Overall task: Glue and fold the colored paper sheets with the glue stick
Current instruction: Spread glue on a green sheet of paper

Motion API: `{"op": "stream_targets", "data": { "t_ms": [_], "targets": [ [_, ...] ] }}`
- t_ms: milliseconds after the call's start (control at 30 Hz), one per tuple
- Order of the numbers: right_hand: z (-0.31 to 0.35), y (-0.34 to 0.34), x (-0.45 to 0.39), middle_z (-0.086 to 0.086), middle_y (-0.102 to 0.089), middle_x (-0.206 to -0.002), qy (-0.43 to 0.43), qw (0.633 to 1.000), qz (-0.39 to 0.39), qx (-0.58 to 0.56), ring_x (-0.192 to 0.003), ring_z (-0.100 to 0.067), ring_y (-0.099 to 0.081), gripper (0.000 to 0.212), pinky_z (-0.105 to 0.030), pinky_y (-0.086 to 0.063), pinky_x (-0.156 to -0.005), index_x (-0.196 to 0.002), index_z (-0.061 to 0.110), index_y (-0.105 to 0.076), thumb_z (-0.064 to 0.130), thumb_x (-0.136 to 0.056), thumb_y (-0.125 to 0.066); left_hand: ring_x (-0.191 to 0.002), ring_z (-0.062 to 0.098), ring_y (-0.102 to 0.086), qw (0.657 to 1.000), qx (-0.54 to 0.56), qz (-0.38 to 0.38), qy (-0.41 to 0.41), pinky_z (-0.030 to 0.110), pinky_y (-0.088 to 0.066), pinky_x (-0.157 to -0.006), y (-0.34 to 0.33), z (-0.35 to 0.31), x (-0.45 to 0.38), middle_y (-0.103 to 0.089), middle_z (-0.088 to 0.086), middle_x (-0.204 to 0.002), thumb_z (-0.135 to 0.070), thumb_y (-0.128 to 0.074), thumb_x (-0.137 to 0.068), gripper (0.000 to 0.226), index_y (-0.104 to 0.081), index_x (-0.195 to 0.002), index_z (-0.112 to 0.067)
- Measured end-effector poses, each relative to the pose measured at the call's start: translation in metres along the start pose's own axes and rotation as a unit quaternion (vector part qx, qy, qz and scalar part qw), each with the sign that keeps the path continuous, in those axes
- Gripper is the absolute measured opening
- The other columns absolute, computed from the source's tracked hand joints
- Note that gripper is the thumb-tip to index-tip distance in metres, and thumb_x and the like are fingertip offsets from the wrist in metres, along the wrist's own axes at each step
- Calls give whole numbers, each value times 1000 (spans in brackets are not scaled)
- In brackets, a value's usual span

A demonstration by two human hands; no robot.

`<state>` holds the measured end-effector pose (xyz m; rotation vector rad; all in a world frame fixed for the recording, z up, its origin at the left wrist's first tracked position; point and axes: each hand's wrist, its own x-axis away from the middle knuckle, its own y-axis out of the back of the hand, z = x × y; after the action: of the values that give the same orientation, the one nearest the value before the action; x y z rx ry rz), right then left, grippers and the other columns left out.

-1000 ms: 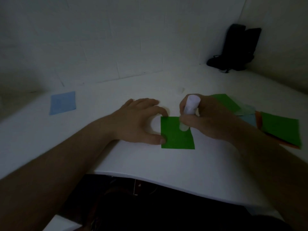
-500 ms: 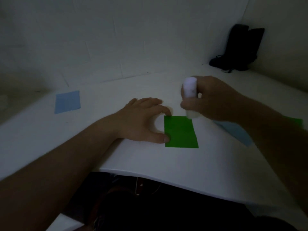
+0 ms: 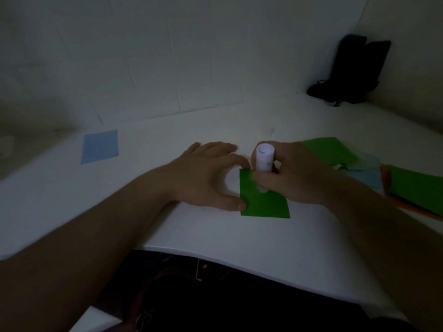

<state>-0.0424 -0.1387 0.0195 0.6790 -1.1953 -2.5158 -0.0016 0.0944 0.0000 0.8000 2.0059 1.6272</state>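
A small green paper sheet (image 3: 263, 204) lies flat on the white table (image 3: 215, 236) in front of me. My left hand (image 3: 206, 178) holds it down at its left edge, thumb on the near corner and forefinger on the far corner. My right hand (image 3: 292, 173) grips a white glue stick (image 3: 264, 157) upright, with its lower tip down on the upper middle of the green sheet.
A pile of green, pale blue and orange sheets (image 3: 395, 180) lies to the right. One blue sheet (image 3: 100, 146) lies far left. A black bag (image 3: 352, 73) stands in the far right corner. The table's near edge curves just below the green sheet.
Half a second ago my right hand held the glue stick lifted off beyond the sheet's far right corner. It has come back down, and the tip is on the green paper again.
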Motion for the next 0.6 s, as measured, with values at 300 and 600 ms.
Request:
{"op": "stream_targets", "data": {
  "t_ms": [300,600],
  "targets": [
    [20,-19,-6,11,-69,-81,6,998,-19,-63,-78,-5,-65,20,-26,-49,-69,-82,39,-58,30,-88,-74,-135,15,-41,999,-11,-32,-32,51,-37,-109,-1,2,-6,-44,-14,-146,-95,-47,-65,94,-38,-144,-46],
    [5,-10,1,16,-64,-72,-39,998,-34,-34,-65,0,-59,13,-16,-45,-58,-81,31,-58,36,-85,-69,-155,15,-13,1000,-5,-3,-3,55,-16,-123,-1,1,-1,-17,-8,-169,-99,-43,-60,99,-22,-147,-57]
  ]
}}
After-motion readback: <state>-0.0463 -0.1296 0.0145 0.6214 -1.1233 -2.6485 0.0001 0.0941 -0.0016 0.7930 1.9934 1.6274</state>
